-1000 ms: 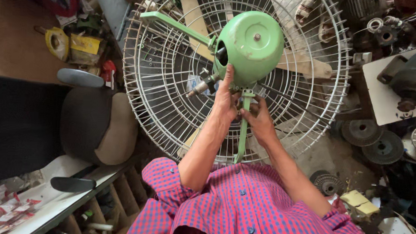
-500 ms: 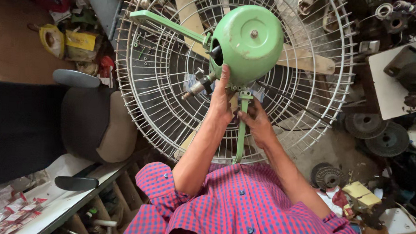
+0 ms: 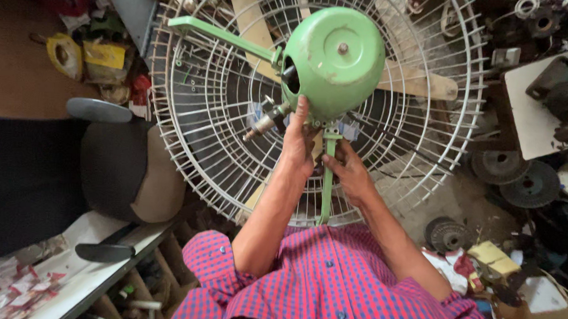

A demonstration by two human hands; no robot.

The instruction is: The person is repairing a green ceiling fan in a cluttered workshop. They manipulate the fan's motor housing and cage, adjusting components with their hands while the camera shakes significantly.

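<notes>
A green motor housing (image 3: 335, 57) sits at upper centre of the frame, against a round white wire guard (image 3: 202, 150). The left hand (image 3: 299, 144) presses up against the housing's lower edge, fingers extended. Just right of it, the right hand (image 3: 349, 171) wraps around the green bracket (image 3: 327, 180) below the housing.

The motor housing (image 3: 334, 60) looks like painted metal, pale green with a dull sheen, scuffed and chipped in spots. The green arms (image 3: 222, 35) share that paint. The guard (image 3: 190, 143) is thin wire, white-coated and grimy. The blades (image 3: 419, 82) behind it look like bare, matt wood. The shaft (image 3: 263, 122) is bare, greasy metal. The shirt (image 3: 330, 287) is woven checked cloth, matt. The discs (image 3: 522, 183) on the floor are dark, rough, rusty metal. The chair (image 3: 132, 170) seems smooth padded vinyl.
</notes>
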